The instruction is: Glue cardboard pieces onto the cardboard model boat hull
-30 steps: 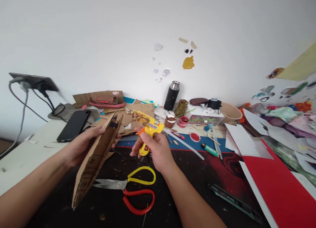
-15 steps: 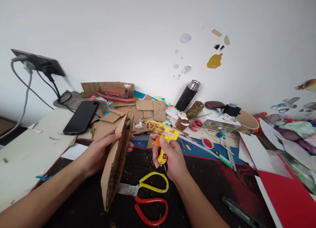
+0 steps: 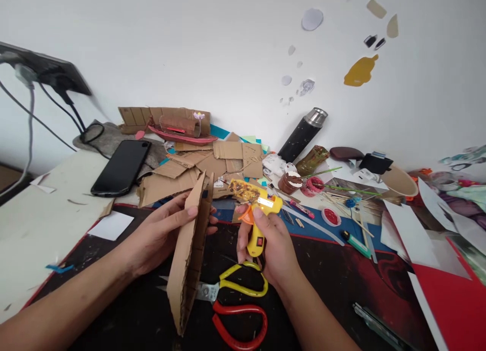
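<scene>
My left hand (image 3: 167,227) is closed around a long folded cardboard piece (image 3: 188,255), thumb on its near side and fingertips showing past the far side. The cardboard is boat-shaped, with two raised walls and a narrow hollow between them, and stands tilted on its edge. In my right hand (image 3: 269,239) is a yellow hot glue gun (image 3: 261,204) with an orange trigger and a stained, brownish front end. Its nozzle points left toward the cardboard, a small gap apart. Beneath lie scissors (image 3: 208,291) with one yellow and one red handle, blades partly hidden behind the cardboard.
Cardboard scraps (image 3: 205,166) and a small red model boat (image 3: 182,133) are at the back. A black phone (image 3: 121,167) lies left. A black thermos (image 3: 304,135), paint jars (image 3: 291,183) and a green utility knife (image 3: 357,244) sit right. A red sheet (image 3: 440,300) lies far right.
The view has shifted, so the wall cutouts appear higher and farther right. Both hands still hold the cardboard and the glue gun, with little change between them.
</scene>
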### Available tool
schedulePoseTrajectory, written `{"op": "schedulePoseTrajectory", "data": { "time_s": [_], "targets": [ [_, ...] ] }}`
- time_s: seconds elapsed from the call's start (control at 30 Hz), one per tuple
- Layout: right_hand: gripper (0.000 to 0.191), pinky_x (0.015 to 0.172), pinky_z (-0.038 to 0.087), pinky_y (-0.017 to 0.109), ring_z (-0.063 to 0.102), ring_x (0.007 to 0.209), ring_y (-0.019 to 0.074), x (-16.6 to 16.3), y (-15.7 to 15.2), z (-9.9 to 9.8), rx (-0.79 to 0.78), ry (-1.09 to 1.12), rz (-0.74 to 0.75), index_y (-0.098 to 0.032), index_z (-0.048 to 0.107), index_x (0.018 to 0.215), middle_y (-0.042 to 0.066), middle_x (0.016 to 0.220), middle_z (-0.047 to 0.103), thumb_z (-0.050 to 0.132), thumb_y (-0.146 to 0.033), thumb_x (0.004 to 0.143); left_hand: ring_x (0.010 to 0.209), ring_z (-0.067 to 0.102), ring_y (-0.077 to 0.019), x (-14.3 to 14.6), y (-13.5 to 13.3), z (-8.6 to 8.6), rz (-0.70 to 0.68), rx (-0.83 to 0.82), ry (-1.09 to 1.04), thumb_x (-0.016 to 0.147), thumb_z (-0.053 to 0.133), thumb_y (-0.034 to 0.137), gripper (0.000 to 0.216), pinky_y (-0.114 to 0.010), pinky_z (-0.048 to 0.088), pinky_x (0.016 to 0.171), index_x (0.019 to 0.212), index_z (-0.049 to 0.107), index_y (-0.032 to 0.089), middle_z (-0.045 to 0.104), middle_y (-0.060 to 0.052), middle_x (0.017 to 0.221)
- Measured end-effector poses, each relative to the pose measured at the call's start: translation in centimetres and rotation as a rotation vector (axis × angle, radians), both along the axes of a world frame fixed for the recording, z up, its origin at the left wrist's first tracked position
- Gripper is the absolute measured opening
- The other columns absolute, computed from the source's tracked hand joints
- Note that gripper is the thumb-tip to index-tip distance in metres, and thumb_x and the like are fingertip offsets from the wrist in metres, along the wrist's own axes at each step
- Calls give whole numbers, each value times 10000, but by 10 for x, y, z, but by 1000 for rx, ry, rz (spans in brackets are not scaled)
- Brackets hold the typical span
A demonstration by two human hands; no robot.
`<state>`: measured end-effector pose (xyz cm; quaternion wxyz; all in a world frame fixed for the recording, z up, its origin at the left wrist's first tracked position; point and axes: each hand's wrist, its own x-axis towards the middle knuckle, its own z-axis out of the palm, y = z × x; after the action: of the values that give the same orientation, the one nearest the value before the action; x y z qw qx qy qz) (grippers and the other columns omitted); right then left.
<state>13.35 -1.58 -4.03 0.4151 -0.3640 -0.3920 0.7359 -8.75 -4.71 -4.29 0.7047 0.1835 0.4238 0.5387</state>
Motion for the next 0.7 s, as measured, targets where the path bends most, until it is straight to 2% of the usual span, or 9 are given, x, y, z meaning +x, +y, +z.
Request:
{"op": "schedulePoseTrajectory", "data": {
  "time_s": [0.13,0.23,0.47,0.63,0.7],
  "targets": [
    [559,345,374,187,548,332,122,1,0,3,7,-56,-31,-157,740,1057,-58,501,610,789,-692,906,931,871,-304,-1,0,-4,-39,55,-29,732,1046,320,465,-378,728,902,1125,832,193,886,-98,1017],
    [573,370,366,184,535,345,110,-2,-1,4,41,-172,-30,-159,742,978,-59,481,587,770,-726,901,942,877,-297,-1,-1,-6,-52,81,-37,760,1031,317,460,-343,726,887,1151,823,198,893,-92,1048],
    [556,438,399,220,509,396,107,-5,-11,6,230,-398,-27,-208,629,744,-35,476,557,694,-715,962,1001,871,-311,-1,-1,-12,-73,95,-35,722,1054,349,522,-369,720,936,1167,824,206,894,-93,1063],
    [512,470,384,252,509,469,141,-3,-15,2,409,-550,-47,-243,576,668,-27,487,512,637,-592,1038,1172,832,-360,1,-5,-13,-60,88,-37,749,1037,346,574,-399,697,1004,1253,789,226,881,-124,1211],
    [492,498,385,267,516,511,159,-3,-17,1,481,-603,-58,-256,549,653,-20,509,504,632,-539,1047,1168,834,-348,3,-6,-10,-47,86,-31,780,1016,317,550,-377,696,993,1268,780,227,880,-110,1227]
  ]
}}
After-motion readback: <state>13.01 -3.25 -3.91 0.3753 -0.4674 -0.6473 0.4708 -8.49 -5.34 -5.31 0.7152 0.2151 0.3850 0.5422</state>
